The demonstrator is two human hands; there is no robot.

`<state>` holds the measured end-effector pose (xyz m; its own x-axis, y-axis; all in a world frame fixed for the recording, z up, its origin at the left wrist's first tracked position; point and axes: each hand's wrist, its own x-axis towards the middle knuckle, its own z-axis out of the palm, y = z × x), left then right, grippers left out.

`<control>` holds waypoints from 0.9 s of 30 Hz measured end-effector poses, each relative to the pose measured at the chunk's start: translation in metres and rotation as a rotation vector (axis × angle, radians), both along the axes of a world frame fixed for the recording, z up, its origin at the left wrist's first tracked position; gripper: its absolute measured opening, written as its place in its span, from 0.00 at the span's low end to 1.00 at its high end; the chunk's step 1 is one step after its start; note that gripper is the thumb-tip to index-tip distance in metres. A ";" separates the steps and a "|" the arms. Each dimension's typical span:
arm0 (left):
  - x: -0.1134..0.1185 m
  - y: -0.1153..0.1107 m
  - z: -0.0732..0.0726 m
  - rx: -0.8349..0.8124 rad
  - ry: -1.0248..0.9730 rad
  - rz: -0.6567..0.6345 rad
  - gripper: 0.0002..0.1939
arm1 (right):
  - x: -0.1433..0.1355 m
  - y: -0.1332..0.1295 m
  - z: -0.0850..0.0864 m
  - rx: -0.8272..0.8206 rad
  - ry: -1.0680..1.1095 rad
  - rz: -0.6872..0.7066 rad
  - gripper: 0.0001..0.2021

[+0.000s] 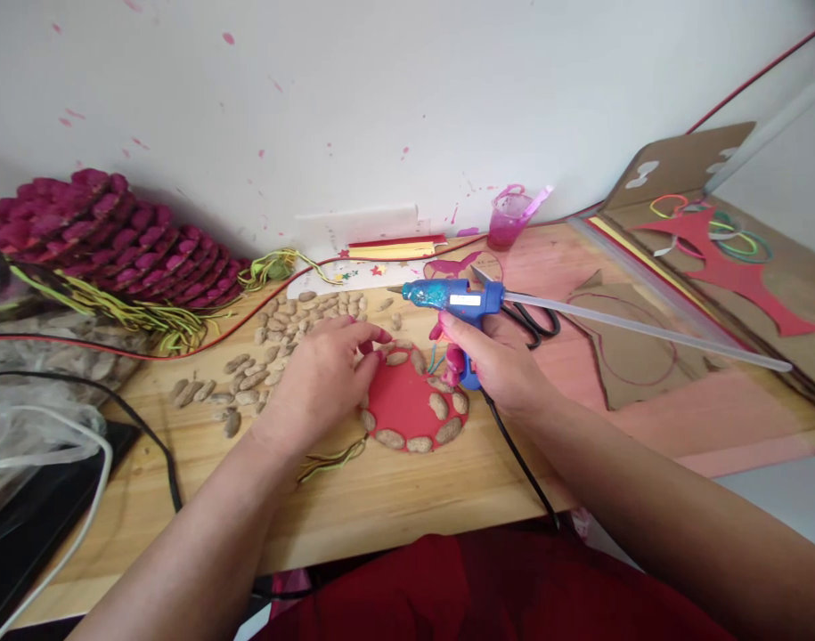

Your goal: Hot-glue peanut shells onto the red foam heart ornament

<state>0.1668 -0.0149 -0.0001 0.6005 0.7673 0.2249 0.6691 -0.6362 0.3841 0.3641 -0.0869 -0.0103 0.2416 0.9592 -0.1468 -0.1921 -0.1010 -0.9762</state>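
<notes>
A glue gun (452, 298) with a blue body is gripped in my right hand (491, 356), its nozzle pointing left above the table. From its back a long translucent glue stick (647, 330) reaches far to the right. Below it lies a red disc (407, 401), ringed along its rim with peanuts such as this peanut (389, 438); another row has begun inside. My left hand (330, 369) rests at the disc's upper left edge, thumb and forefinger bent together by the rim peanuts. What is between those fingertips is hidden. A yellow-green and dark tassel (333, 460) sticks out at the lower left.
Loose peanuts (253, 378) spread left of the disc. Stacked magenta peanut discs (119, 240) lean at the back left. Black-handled scissors (537, 322), a cup of pink paint (507, 221) and cut cardboard (631, 347) lie beyond. A red cord (260, 307) crosses the table.
</notes>
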 end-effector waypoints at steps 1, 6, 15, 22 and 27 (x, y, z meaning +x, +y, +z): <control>-0.001 0.001 0.001 -0.005 -0.009 0.013 0.11 | 0.000 0.000 0.000 -0.002 0.001 -0.002 0.22; 0.001 -0.001 -0.001 -0.010 -0.007 -0.029 0.08 | 0.002 0.001 -0.003 -0.003 -0.011 0.011 0.22; 0.008 -0.005 -0.011 0.058 -0.016 -0.116 0.09 | 0.002 0.000 -0.001 -0.007 -0.025 0.013 0.22; 0.008 -0.006 -0.012 0.038 -0.032 -0.132 0.11 | 0.003 0.002 -0.004 -0.010 -0.045 0.015 0.23; 0.006 -0.003 -0.009 -0.004 -0.034 -0.119 0.12 | 0.003 0.001 -0.004 -0.005 -0.046 0.013 0.22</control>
<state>0.1724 -0.0184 -0.0092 0.6795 0.6922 0.2434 0.5755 -0.7086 0.4083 0.3675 -0.0854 -0.0142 0.2358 0.9616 -0.1407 -0.1456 -0.1082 -0.9834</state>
